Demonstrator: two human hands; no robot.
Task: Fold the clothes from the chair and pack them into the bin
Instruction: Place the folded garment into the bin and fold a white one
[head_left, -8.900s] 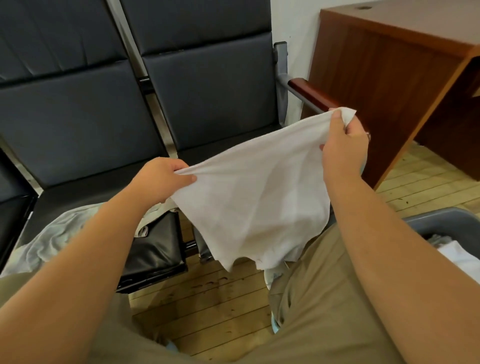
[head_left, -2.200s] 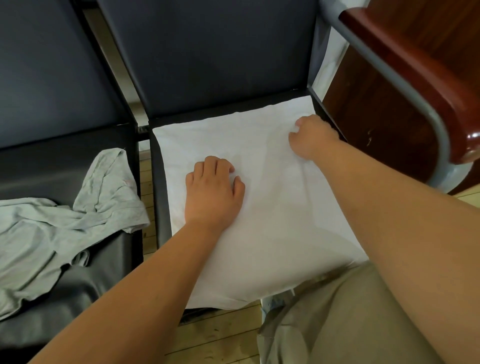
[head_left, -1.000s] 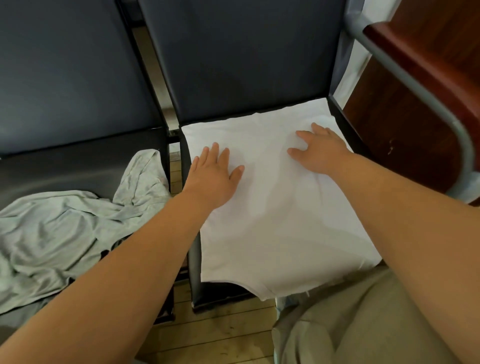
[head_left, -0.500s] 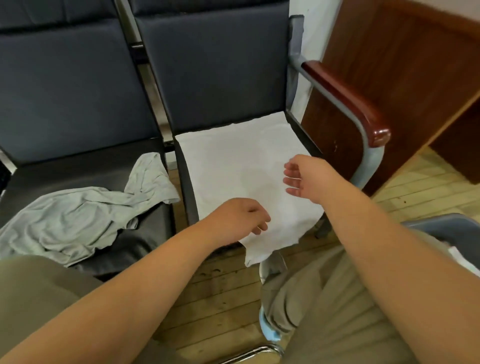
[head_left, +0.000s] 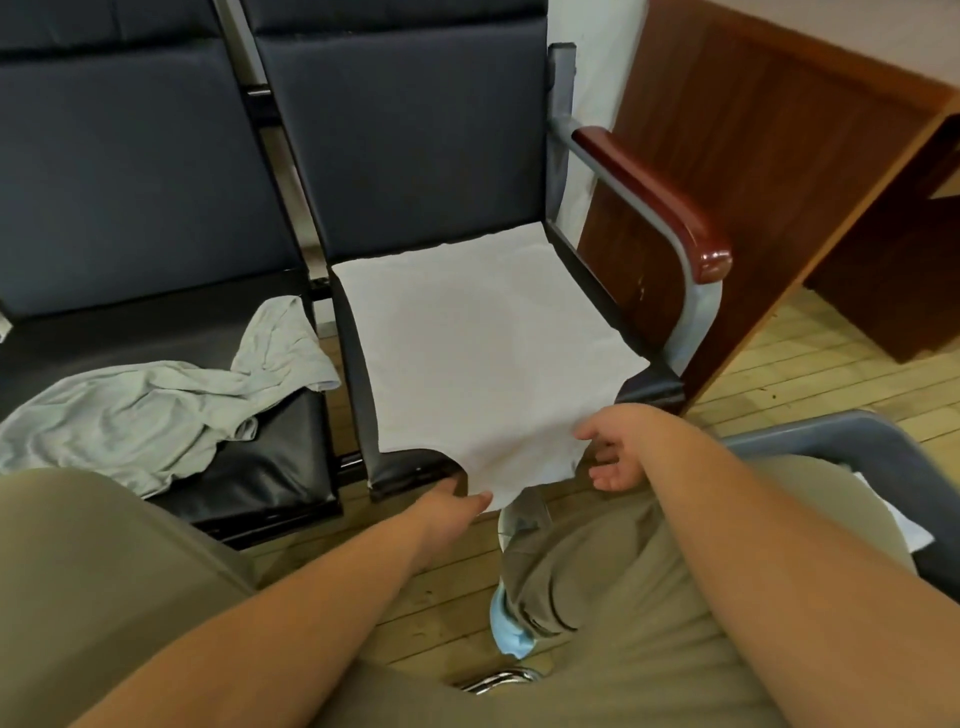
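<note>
Likely an office waiting area: linked black chairs (head_left: 405, 145), wooden desk (head_left: 753, 130), plank floor (head_left: 805, 364).

Inspection finds no legible text, label, brand, number or sign. The white shirt (head_left: 483, 353), the grey garment (head_left: 156, 410), the chairs (head_left: 405, 156), the desk (head_left: 753, 156) and the bin (head_left: 857, 436) all present plain surfaces with nothing readable on them.
</note>
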